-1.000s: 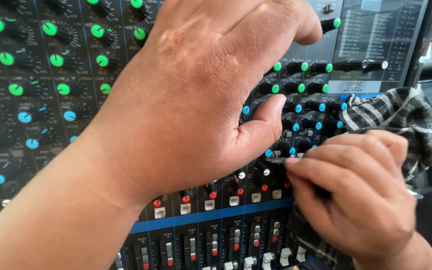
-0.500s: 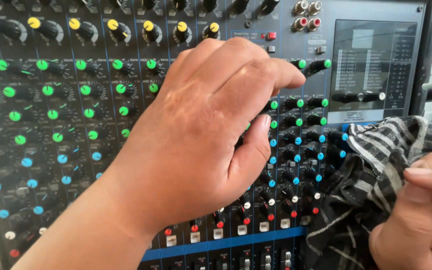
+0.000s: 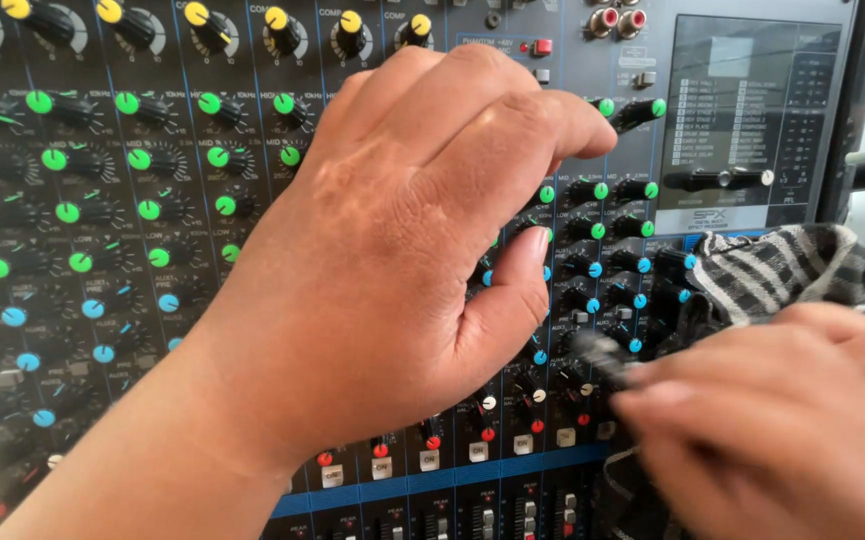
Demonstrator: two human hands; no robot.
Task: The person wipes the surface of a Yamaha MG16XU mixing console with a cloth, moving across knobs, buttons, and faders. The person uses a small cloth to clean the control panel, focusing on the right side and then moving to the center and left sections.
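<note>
Head view: checked woven cloth (image 3: pixel 793 275), ribbed round knobs (image 3: pixel 603 190).

The left hand (image 3: pixel 403 260) spreads flat with fingers curled forward, while the right hand (image 3: pixel 773 430), blurred, pinches its fingertips together.

left hand (image 3: pixel 393 270): hides mixer knobs beneath | right hand (image 3: pixel 773 430): motion-blurred, cut off by frame edge
</note>
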